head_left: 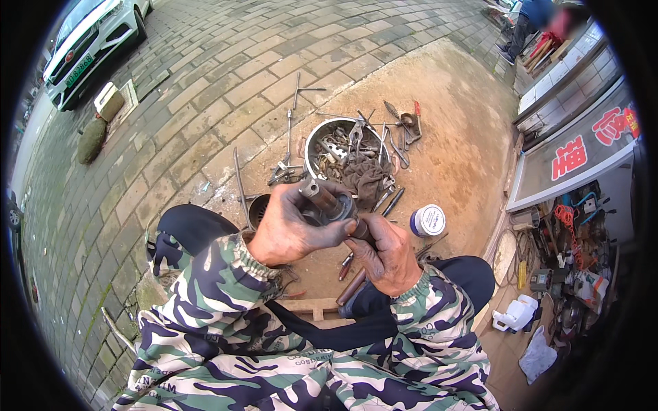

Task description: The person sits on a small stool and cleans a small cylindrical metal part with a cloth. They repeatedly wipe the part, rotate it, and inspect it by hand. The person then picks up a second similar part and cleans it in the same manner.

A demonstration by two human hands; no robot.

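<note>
My left hand [291, 229] is wrapped around a greasy metal shaft part [325, 200] with a round hub at its end, held above my knees. My right hand [385, 253] pinches the lower end of the same part from the right, fingers closed on it. Both hands are dirty with grease, and both sleeves are camouflage. Just beyond the hands stands a round metal basin [315, 140] full of tools and a dark rag [363, 177].
Wrenches, rods and pliers [404, 127] lie scattered on the paved ground around the basin. A small white-lidded jar [428, 220] stands to the right. A white car [89, 41] is parked far left. A shop front with cluttered gear [569, 246] is at the right; a person stands far back.
</note>
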